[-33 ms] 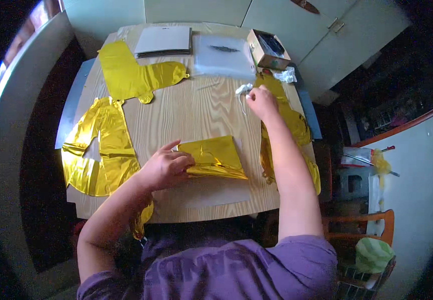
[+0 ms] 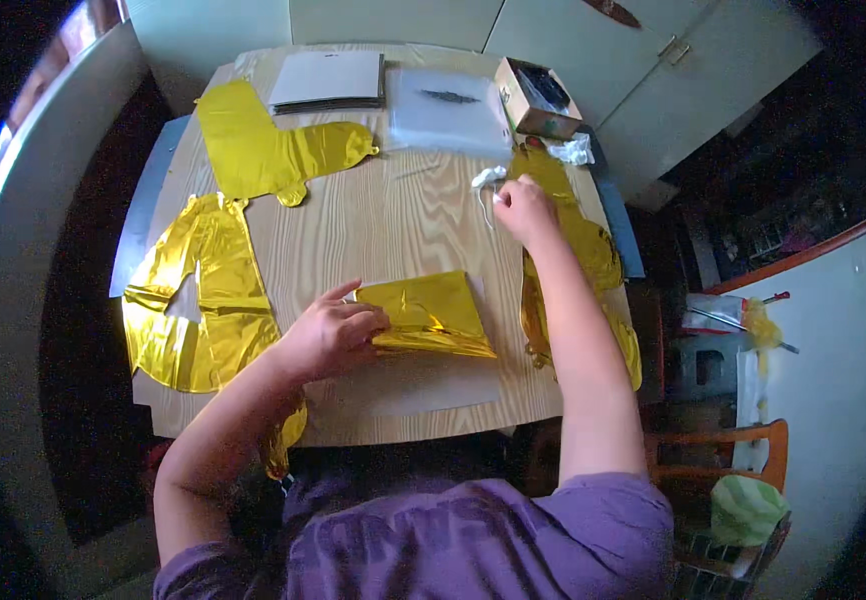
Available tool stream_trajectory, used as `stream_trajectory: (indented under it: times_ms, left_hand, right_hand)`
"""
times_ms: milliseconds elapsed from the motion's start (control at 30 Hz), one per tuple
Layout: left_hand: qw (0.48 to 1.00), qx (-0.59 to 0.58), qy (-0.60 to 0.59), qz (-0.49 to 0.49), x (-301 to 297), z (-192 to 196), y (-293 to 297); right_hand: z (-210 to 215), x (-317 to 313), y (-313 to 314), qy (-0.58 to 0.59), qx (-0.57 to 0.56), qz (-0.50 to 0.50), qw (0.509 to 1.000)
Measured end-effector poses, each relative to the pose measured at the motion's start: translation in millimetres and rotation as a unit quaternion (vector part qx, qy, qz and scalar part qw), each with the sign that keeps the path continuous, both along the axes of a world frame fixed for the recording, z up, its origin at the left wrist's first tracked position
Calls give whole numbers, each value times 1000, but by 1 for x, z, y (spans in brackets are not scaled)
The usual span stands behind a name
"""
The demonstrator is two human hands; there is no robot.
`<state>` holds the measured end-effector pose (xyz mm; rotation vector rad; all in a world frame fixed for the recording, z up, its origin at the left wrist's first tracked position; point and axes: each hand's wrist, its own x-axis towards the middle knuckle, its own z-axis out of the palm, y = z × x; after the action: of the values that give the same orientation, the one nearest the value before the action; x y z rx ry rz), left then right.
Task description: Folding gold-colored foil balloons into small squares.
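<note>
Gold foil, a folded balloon (image 2: 428, 315), lies near the table's (image 2: 403, 220) near edge, pinned flat under the left hand (image 2: 333, 335); the right hand (image 2: 521, 208) pinches white string (image 2: 486, 180) farther right, seemingly gathering ribbon; pulling it free needs care.

Folded foil piece (image 2: 428, 315) lay on table (image 2: 403, 215), near front edge, left hand (image 2: 333, 335) resting on its left end. Right hand (image 2: 523, 208) was further back, right, beside a small wad (image 2: 486, 178). Flat foil shapes (image 2: 208, 290) lay left. Open box (image 2: 536, 98) stood at back right, papers (image 2: 328, 80) back centre.
</note>
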<state>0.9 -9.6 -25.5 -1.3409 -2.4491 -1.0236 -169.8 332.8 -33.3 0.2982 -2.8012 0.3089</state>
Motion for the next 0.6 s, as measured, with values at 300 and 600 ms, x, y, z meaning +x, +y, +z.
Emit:
stream_trajectory:
  times_ms: [300, 600]
  left_hand:
    - [996, 42, -66, 47, 2, -3, -2]
    - [965, 96, -189, 155, 7, 15, 4]
  right_hand:
    - [90, 187, 10, -246, -253, 110, 929]
    - [82, 243, -63, -140, -438, 97, 883]
